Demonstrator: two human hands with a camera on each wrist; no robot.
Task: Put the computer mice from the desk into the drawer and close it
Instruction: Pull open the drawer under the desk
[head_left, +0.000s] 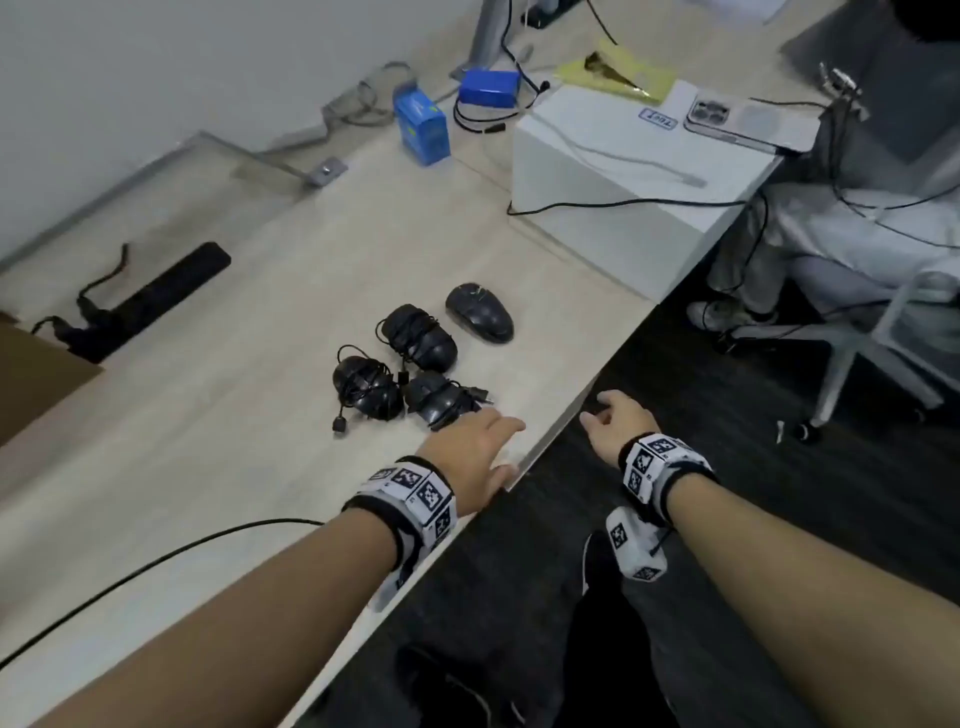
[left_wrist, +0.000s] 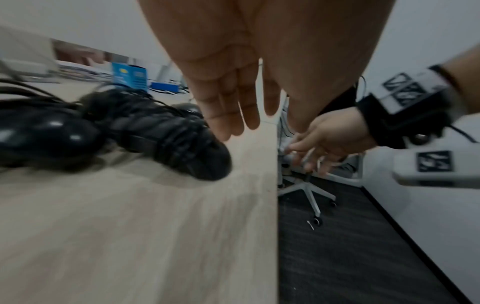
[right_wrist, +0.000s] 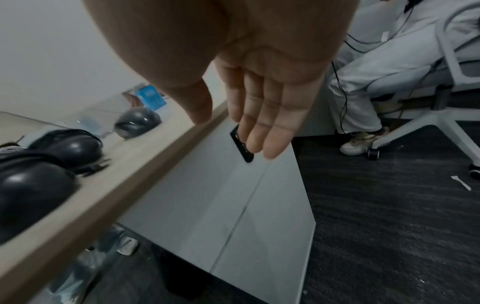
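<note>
- Head view: we see four black computer mice (head_left: 415, 353) clustered near the front edge of the pale wood-grain surface (head_left: 234, 441). Three have their cables wound round the body; the farthest one (head_left: 479, 313) looks bare and glossy. Our left hand (head_left: 470, 454) lies flat beside the nearest wrapped mouse (head_left: 439, 397), fingers straight and holding nothing. Our right hand (head_left: 618, 418) reaches below the edge, fingers loosely extended, also holding nothing. A white box (head_left: 623, 208) and a blue carton (head_left: 422, 127) stand farther back.
- Left wrist view: the nearest mouse (left_wrist: 182, 139) sits just under our fingertips (left_wrist: 223, 125); whether they touch it, we cannot tell (the picture is blurred). We judge these mice to be light, hard, smooth plastic shells, slippery on top, so a grip across the two sides, over the cable wraps, should hold best. A loose plug end could snag.
- Right wrist view: our right hand (right_wrist: 262, 107) hangs with fingers straight over the dark recessed handle (right_wrist: 242, 146) of a flat grey drawer front (right_wrist: 233, 195), which looks closed. The drawer is still to be opened, and every mouse remains on the surface.
</note>
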